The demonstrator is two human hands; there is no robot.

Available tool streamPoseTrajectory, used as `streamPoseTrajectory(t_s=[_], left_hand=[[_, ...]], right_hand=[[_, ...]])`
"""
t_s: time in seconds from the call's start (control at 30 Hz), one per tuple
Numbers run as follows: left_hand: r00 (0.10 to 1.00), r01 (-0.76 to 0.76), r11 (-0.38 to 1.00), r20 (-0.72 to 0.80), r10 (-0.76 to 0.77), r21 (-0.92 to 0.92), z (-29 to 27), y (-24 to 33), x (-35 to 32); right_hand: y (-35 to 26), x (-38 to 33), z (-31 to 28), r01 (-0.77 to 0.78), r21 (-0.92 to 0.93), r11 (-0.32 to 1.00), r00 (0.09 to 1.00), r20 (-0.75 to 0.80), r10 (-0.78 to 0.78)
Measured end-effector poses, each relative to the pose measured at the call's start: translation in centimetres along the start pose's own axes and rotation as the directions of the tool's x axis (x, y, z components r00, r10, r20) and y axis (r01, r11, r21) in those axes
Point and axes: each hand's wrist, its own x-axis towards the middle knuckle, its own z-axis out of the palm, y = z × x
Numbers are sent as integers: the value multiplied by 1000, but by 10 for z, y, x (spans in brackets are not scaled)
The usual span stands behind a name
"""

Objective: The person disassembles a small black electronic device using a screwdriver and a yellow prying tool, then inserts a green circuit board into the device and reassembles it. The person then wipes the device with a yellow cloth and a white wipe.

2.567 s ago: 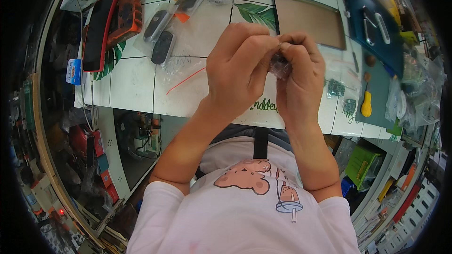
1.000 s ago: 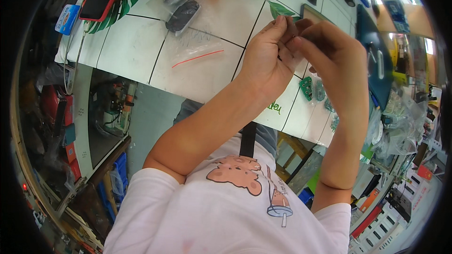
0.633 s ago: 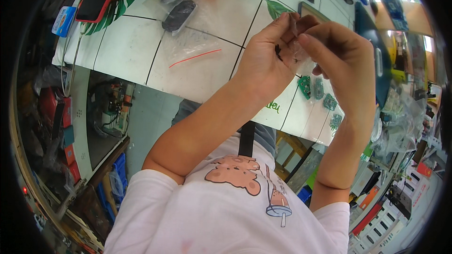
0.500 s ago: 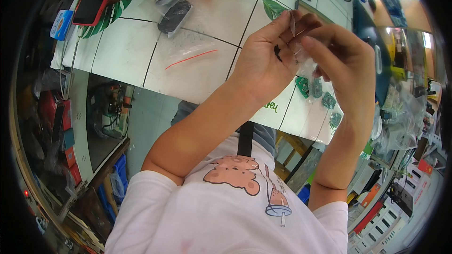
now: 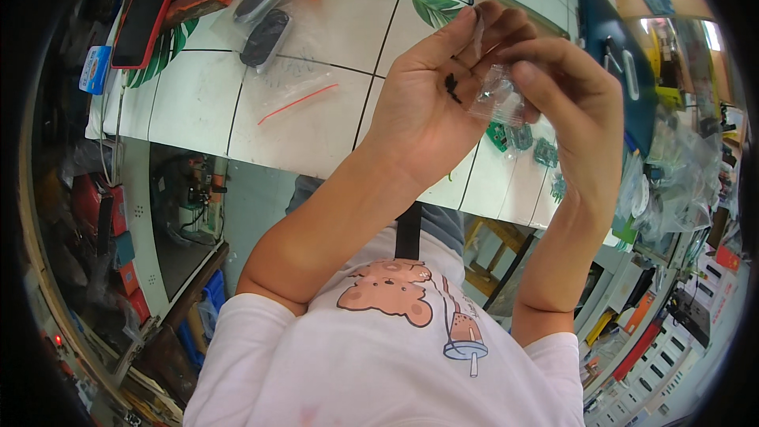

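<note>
My left hand (image 5: 423, 91) is turned palm up over the table, its fingers curled. Several small black pieces (image 5: 452, 88), too small to name, lie in its palm. A narrow strip of clear plastic (image 5: 478, 34) is pinched between its thumb and fingers. Close by on the right, my right hand (image 5: 565, 83) is closed on a small clear plastic bag (image 5: 500, 99), held by thumb and forefinger over the left fingers. Tiny dark specks show inside the bag. Below the hands, small green circuit boards (image 5: 545, 152) in clear wrapping rest on the white tabletop (image 5: 316, 138).
Dark oval devices in clear bags (image 5: 265, 38) lie at the back left, near a flat clear bag with a red strip (image 5: 299, 103). A red-edged black phone-like slab (image 5: 150, 16) and a blue-white packet (image 5: 95, 69) sit far left. Loose clear bags (image 5: 680, 182) heap at right.
The small clear bag now shows plainly below the right fingers, spread out in front of the left fingers. The left hand keeps the black pieces in its palm. The whole view has shifted slightly.
</note>
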Motion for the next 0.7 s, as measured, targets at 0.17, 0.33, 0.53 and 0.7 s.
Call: streamPoseTrajectory(t_s=[0.17,0.33,0.53,0.7], left_hand=[[999,24,999,34,-23,-34,-2,-5,1],[1000,-27,992,-11,28,121,3,-8,0],[995,-93,941,-5,100,325,1,-10,0],[993,-99,936,-27,115,337,2,-17,-1]], right_hand=[[-18,-8,1,-80,4,997,996,-45,81],[-7,-7,-11,46,45,998,998,-36,-45],[7,-17,-11,115,284,952,987,-139,-78],[11,-25,-10,125,330,936,980,-189,-64]])
